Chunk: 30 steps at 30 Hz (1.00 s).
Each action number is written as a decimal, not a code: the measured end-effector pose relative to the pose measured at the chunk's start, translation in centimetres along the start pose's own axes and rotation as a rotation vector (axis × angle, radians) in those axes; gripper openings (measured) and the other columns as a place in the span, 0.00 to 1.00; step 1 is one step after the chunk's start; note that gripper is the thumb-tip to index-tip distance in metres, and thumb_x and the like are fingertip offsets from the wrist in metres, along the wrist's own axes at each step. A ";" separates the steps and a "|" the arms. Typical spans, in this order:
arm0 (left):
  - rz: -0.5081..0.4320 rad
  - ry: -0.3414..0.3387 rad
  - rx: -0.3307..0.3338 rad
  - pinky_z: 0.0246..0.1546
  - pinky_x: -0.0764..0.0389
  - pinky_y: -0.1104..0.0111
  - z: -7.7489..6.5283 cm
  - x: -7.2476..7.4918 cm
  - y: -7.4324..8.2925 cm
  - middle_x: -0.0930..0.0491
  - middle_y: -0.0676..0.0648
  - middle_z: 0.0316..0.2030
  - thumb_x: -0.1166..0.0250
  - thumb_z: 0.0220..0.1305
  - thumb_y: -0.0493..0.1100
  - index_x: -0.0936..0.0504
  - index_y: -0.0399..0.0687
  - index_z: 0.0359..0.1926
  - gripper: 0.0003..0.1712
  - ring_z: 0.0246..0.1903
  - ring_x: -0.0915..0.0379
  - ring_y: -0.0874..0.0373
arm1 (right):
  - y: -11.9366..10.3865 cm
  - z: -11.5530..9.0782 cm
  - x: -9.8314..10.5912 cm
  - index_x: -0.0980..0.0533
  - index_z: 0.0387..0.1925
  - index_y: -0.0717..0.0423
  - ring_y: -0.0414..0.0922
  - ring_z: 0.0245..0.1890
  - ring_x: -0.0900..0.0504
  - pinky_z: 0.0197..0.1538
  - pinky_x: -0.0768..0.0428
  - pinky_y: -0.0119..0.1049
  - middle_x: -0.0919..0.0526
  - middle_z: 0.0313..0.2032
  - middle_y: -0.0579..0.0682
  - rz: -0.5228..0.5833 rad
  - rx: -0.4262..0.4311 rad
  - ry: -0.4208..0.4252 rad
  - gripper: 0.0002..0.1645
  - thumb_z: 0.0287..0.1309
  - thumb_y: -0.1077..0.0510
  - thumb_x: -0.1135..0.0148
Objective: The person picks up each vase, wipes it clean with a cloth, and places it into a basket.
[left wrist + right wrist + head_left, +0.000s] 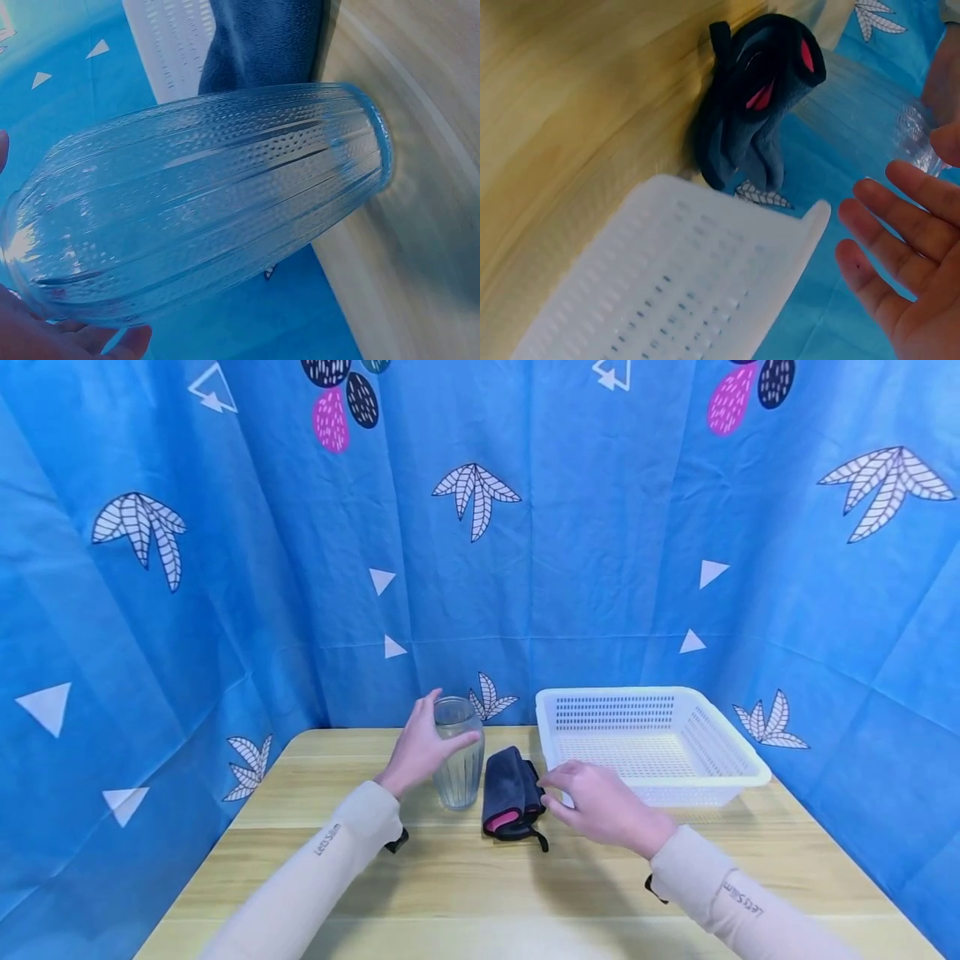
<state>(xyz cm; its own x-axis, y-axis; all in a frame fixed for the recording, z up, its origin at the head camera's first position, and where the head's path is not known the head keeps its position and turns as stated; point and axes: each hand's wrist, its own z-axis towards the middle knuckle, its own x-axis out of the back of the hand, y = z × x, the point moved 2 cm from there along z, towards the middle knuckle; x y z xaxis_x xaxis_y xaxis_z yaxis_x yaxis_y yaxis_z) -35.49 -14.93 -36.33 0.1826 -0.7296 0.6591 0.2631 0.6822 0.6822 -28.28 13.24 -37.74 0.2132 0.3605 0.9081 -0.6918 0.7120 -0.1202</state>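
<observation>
A clear ribbed glass vase (459, 768) stands upright on the wooden table, its dimpled side filling much of the left wrist view. My left hand (426, 745) is spread around its upper part, with the thumb in front and the fingertips (135, 341) beside the rim end. To the right of the vase lies a folded dark grey cloth (504, 785) with black edging, a pink inside and a black loop. My right hand (600, 802) hovers just right of the cloth, holding nothing. Its fingers (907, 217) are apart and loosely straight in the right wrist view.
A white perforated plastic basket (727, 783) sits at the back right of the table (480, 893), just beyond my right hand. A blue patterned curtain (600, 568) closes off the back and both sides.
</observation>
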 end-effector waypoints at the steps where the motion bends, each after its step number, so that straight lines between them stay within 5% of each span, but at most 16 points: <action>1: -0.004 0.000 0.001 0.69 0.38 0.42 0.0 -0.1 0.0 0.47 0.45 0.77 0.29 0.52 0.72 0.51 0.57 0.80 0.63 0.74 0.46 0.44 | -0.2 0.0 -0.1 0.15 0.49 0.51 0.47 0.51 0.15 0.56 0.18 0.47 0.12 0.47 0.48 0.004 -0.001 -0.004 0.16 0.68 0.48 0.39; 12: -0.017 0.001 0.030 0.69 0.36 0.42 0.2 -0.5 -0.3 0.45 0.46 0.77 0.29 0.53 0.70 0.51 0.57 0.79 0.61 0.73 0.43 0.44 | -2.4 2.1 -1.3 0.19 0.57 0.51 0.49 0.60 0.20 0.62 0.22 0.47 0.17 0.57 0.50 0.052 -0.008 -0.137 0.22 0.69 0.45 0.41; 20: -0.058 -0.036 0.030 0.71 0.38 0.44 -0.1 -0.3 -0.6 0.46 0.47 0.77 0.29 0.55 0.68 0.53 0.60 0.79 0.61 0.74 0.45 0.46 | -4.1 4.9 -4.0 0.22 0.59 0.63 0.55 0.59 0.20 0.62 0.22 0.46 0.19 0.59 0.59 -0.118 0.011 -0.176 0.21 0.69 0.56 0.41; 30: -0.089 -0.047 -0.001 0.72 0.41 0.44 0.0 -0.3 -0.6 0.49 0.46 0.78 0.29 0.56 0.67 0.55 0.61 0.79 0.60 0.75 0.47 0.46 | -4.2 6.9 -7.3 0.30 0.67 0.65 0.59 0.66 0.28 0.65 0.26 0.57 0.27 0.66 0.62 -0.204 -0.215 -0.256 0.31 0.70 0.51 0.43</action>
<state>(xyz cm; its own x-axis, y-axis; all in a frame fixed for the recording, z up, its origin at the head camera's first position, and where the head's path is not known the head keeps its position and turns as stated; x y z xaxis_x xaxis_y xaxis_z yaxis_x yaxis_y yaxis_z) -35.73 -15.12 -37.00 0.1137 -0.7842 0.6100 0.2771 0.6147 0.7385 -31.70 3.51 -41.16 0.1333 0.0557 0.9895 -0.4872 0.8731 0.0165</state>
